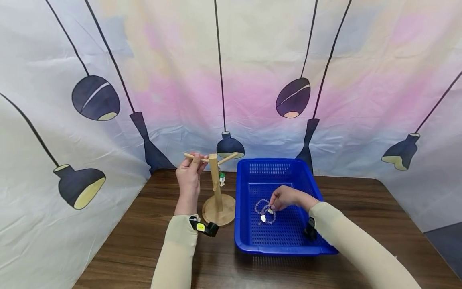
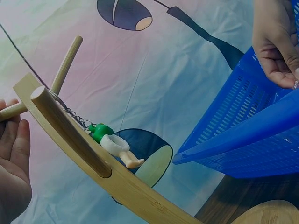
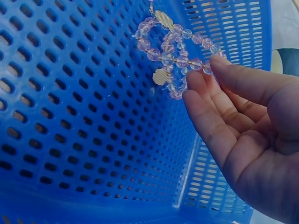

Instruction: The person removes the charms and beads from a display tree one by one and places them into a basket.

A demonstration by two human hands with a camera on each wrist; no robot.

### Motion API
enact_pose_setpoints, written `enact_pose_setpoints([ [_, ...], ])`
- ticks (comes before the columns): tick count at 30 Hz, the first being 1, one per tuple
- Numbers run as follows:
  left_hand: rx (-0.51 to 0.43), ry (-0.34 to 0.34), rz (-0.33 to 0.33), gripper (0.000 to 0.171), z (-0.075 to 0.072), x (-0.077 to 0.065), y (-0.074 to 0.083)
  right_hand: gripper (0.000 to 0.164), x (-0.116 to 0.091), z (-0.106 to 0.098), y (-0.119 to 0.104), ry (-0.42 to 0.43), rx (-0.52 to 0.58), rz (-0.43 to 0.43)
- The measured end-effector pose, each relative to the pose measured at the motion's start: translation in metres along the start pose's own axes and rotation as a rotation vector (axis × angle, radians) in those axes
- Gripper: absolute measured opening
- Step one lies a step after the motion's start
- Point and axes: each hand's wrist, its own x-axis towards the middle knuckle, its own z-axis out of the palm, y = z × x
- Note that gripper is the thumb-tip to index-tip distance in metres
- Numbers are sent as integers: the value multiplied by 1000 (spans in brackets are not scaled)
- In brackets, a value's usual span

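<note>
My left hand grips a side peg near the top of a wooden stand on a round base. From another peg of the stand hangs a keychain with a small green-and-white figure on a metal chain. Inside the blue basket, my right hand pinches a beaded bracelet between thumb and fingertips. Its clear pink and bluish beads form overlapping loops, with two flat, ribbed, pale gold charms among them. The loops are low in the basket, close over its perforated floor.
The stand's round base rests on a dark wood table, close to the basket's left side. Behind the table hangs a cloth backdrop with printed lamps. A black wrist camera overlaps the basket's right part.
</note>
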Motion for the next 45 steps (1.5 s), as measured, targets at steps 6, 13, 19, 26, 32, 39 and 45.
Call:
enact_pose_setpoints([
  [6, 19, 13, -8, 23, 0, 0, -1, 9, 3, 3, 5, 43, -2, 24],
  [13, 24, 1, -5, 25, 0, -1, -1, 9, 7, 6, 10, 72, -10, 42],
  [19, 11, 3, -1, 21, 0, -1, 0, 9, 7, 6, 10, 91, -35, 35],
  [26, 12, -5, -1, 24, -2, -1, 0, 7, 11, 7, 14, 104, -56, 54],
  [32, 10, -10, -1, 21, -2, -1, 0, 4, 15, 8, 16, 115, -87, 71],
  [39, 4, 5, 0, 19, -2, -1, 1, 3, 18, 9, 16, 129, -115, 88],
  [45, 4, -3, -2, 17, -2, -2, 0, 3, 18, 11, 18, 145, -115, 106],
])
